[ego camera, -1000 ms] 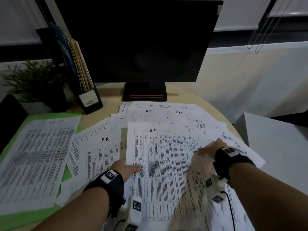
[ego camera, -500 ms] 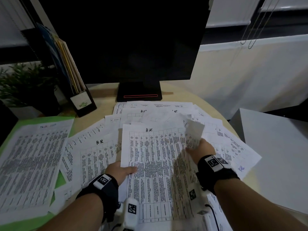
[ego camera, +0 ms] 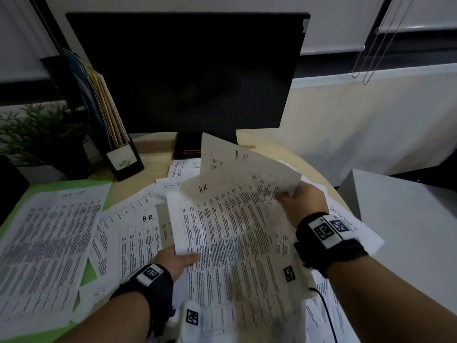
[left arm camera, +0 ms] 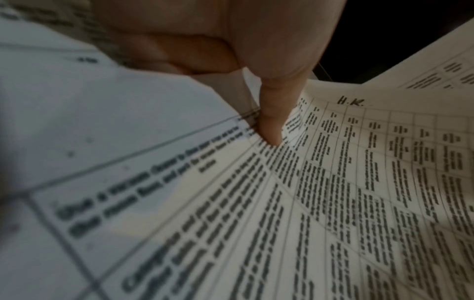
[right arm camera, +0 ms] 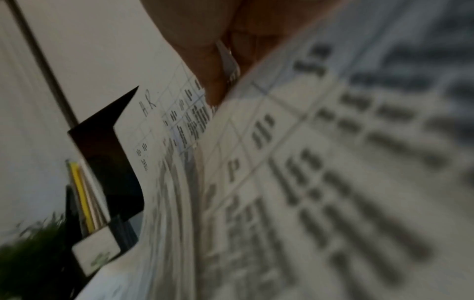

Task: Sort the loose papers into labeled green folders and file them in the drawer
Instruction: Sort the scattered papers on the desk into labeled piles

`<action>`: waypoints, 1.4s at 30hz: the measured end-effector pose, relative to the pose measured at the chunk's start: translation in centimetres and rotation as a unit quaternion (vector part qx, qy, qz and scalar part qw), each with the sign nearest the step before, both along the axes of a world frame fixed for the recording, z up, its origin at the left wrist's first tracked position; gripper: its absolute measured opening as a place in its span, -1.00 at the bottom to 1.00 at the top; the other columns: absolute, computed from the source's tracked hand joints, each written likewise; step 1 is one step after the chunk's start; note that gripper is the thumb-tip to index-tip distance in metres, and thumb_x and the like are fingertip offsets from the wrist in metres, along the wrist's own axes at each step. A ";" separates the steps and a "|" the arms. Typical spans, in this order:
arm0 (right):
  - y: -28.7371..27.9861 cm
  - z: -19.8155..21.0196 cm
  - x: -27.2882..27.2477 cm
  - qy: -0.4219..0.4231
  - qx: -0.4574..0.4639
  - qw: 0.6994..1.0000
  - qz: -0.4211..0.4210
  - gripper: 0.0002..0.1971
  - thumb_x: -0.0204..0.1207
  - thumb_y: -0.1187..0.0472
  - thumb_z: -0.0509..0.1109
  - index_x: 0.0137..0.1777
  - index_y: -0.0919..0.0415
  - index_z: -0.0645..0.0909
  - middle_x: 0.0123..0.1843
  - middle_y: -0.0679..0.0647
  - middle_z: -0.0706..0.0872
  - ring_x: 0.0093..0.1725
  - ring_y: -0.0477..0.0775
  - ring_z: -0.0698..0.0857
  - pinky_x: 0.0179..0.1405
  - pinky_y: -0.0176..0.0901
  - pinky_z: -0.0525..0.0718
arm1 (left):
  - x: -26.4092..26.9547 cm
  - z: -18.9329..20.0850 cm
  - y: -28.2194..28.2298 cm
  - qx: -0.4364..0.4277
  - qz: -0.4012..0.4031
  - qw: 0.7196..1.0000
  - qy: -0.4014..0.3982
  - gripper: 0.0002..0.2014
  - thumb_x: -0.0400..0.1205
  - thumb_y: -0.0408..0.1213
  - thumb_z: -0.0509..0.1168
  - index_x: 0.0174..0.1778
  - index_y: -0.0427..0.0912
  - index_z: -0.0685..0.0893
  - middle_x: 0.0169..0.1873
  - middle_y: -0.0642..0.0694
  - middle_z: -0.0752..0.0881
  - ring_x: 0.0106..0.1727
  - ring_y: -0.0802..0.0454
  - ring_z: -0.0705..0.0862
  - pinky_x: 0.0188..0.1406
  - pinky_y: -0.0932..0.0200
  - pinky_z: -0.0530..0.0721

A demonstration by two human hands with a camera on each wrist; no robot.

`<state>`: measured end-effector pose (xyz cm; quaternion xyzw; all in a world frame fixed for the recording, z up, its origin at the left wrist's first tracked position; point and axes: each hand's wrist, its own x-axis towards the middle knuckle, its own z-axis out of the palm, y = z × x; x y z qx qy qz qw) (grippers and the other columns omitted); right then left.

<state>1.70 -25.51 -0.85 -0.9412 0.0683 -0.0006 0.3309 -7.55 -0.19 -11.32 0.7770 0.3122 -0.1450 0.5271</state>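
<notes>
Fingers: left hand [ego camera: 176, 259] pinches the lifted HR sheets [ego camera: 230, 219] at their near-left edge; right hand [ego camera: 303, 203] pinches their far-right corner.
Sheets: raised in front of the monitor [ego camera: 185, 70], long axis toward it.
Green folder [ego camera: 37, 191]: left of the monitor; left hand nearer.

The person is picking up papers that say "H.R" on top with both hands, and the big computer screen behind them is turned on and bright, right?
Not quite. The monitor is dark, not bright, as the head view shows. The rest holds: the left hand and the right hand both hold the H.R papers lifted off the desk.
</notes>
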 end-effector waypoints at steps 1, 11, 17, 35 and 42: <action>0.0 0.3 0.3 -0.016 0.011 1.000 -0.004 -0.84 0.55 0.16 0.36 -0.24 0.13 0.52 -0.39 0.05 0.58 -0.34 0.09 0.56 -0.43 -0.25 0.38 | 0.1 0.1 0.3 0.008 -0.005 1.000 0.003 -0.64 0.53 -0.28 0.48 0.24 -0.25 0.68 0.05 -0.16 0.72 -0.03 -0.02 0.60 0.05 0.22 0.49; -1.3 -4.3 1.4 0.171 0.051 0.984 -0.026 -0.81 0.57 0.19 0.35 0.02 0.30 0.69 -0.13 0.17 0.71 -0.12 0.17 0.67 -0.09 -0.15 0.58 | 0.2 0.1 2.1 0.088 -0.100 0.989 0.057 -0.59 0.53 -0.15 0.48 0.26 -0.17 0.64 0.01 -0.03 0.72 0.04 -0.03 0.67 0.10 0.23 0.58; -2.1 -6.6 0.0 0.226 0.015 0.974 -0.026 -0.56 0.46 0.08 0.50 0.30 0.21 0.56 0.20 0.20 0.71 -0.05 0.15 0.64 -0.10 -0.21 0.53 | 0.2 0.6 1.2 0.075 -0.073 0.994 0.016 -0.80 0.55 -0.23 0.46 0.06 -0.10 0.66 -0.19 0.08 0.69 -0.07 0.02 0.66 -0.09 0.31 0.53; -1.6 -6.8 -1.7 0.287 -0.071 0.930 0.219 -0.88 0.62 0.24 0.27 0.00 0.07 0.63 0.07 -0.04 0.67 0.11 0.04 0.59 0.07 -0.25 0.56 | 1.7 3.0 1.0 0.107 -0.100 0.988 -0.052 -0.80 0.46 -0.29 0.52 -0.14 0.04 0.64 -0.20 0.12 0.72 -0.13 0.11 0.70 -0.07 0.20 0.66; -0.6 -5.8 -1.4 0.282 -0.082 0.923 0.249 -0.58 0.50 0.19 0.46 0.36 0.14 0.56 0.27 0.05 0.66 0.30 0.11 0.62 0.27 -0.15 0.58 | 1.5 2.3 1.3 0.105 -0.080 0.990 -0.058 -0.88 0.50 -0.27 0.50 -0.10 -0.12 0.72 -0.22 0.03 0.74 -0.17 0.06 0.71 -0.30 0.29 0.60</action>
